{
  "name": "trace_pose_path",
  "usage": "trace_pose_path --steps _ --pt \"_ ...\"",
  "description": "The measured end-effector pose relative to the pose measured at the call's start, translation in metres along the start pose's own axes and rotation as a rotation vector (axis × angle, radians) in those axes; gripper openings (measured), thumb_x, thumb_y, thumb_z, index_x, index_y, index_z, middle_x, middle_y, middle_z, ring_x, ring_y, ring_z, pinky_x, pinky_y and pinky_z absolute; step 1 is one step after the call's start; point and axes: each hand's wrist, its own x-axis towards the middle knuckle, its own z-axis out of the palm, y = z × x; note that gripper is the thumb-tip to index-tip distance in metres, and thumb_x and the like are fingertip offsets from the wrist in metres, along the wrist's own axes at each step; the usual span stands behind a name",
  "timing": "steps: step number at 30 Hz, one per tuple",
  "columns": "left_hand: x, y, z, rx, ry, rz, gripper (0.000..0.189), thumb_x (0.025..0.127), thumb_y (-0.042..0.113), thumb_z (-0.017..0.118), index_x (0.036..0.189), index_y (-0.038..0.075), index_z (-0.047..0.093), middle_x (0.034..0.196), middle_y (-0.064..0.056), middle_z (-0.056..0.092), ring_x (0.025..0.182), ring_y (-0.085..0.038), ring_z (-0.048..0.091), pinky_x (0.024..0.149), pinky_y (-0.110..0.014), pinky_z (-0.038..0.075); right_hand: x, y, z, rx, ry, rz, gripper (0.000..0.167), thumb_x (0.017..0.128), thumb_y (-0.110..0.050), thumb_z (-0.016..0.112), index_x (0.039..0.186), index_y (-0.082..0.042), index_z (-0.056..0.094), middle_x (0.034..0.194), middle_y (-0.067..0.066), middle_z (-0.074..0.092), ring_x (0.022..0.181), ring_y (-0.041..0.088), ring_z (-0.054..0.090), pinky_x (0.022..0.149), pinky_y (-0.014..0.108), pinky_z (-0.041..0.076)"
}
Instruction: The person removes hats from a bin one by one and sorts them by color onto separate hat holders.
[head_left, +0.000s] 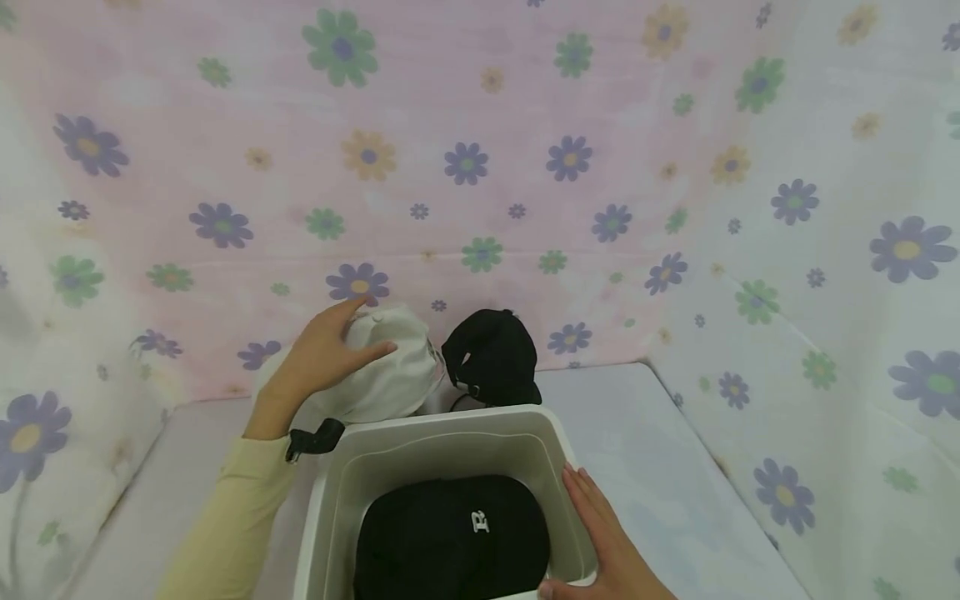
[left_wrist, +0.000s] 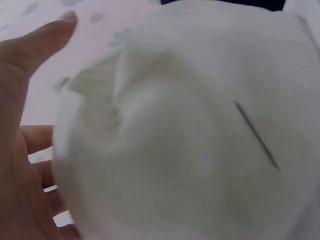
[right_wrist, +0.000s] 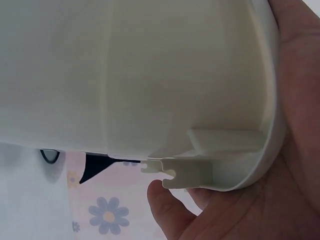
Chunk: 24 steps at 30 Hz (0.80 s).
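My left hand (head_left: pixel 352 342) lies over the crown of a white cap (head_left: pixel 393 379) behind the bin, fingers and thumb curved round it. The left wrist view is filled with the blurred white cap (left_wrist: pixel 200 140), with the left hand (left_wrist: pixel 20 100) at its left edge. My right hand (head_left: pixel 603 529) grips the right rim of a white plastic bin (head_left: pixel 450 421). In the right wrist view the right hand (right_wrist: pixel 295 150) has its palm against the white bin (right_wrist: pixel 125 75) and its thumb curled under the rim. A black cap with a white logo (head_left: pixel 450 537) lies inside the bin.
A second black cap (head_left: pixel 491 354) sits behind the bin, right of the white one. A black strap (head_left: pixel 315 437) hangs by my left wrist. Flowered cloth (head_left: pixel 480 167) walls the back and both sides. The pale tabletop (head_left: pixel 660 467) spreads to the right of the bin.
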Motion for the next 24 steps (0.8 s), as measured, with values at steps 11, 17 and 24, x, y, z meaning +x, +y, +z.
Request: trace_pose_path --steps 11,17,24 --pt "-0.080 -0.045 0.003 -0.275 0.460 -0.270 0.055 0.109 0.034 0.043 0.153 0.001 0.042 0.157 -0.028 0.039 0.145 -0.052 0.032 0.115 -0.070 0.024 -0.001 0.002 0.000 -0.011 0.016 0.007 0.117 0.073 -0.047 0.088 0.164 -0.034 0.015 0.170 0.002 0.016 0.153 0.032 0.014 0.105 0.067 0.042" --pt "-0.102 -0.069 0.014 -0.539 0.276 -0.574 0.069 0.110 0.042 0.030 0.161 -0.001 0.015 0.165 -0.029 0.019 0.150 -0.051 0.022 0.119 -0.065 0.022 -0.002 -0.002 -0.002 0.000 0.003 0.022 0.117 0.074 -0.045 0.088 0.164 -0.033 0.015 0.171 0.001 0.015 0.153 0.033 0.012 0.107 0.068 0.040" --pt "-0.114 -0.087 0.025 -1.212 0.253 -0.633 0.079 0.109 0.029 0.046 0.164 0.014 -0.007 0.155 -0.012 0.030 0.117 -0.009 0.061 0.084 -0.014 0.053 -0.002 -0.005 -0.003 0.011 -0.015 0.042 0.116 0.075 -0.047 0.087 0.164 -0.034 0.014 0.171 0.001 0.012 0.155 0.034 0.010 0.109 0.069 0.037"
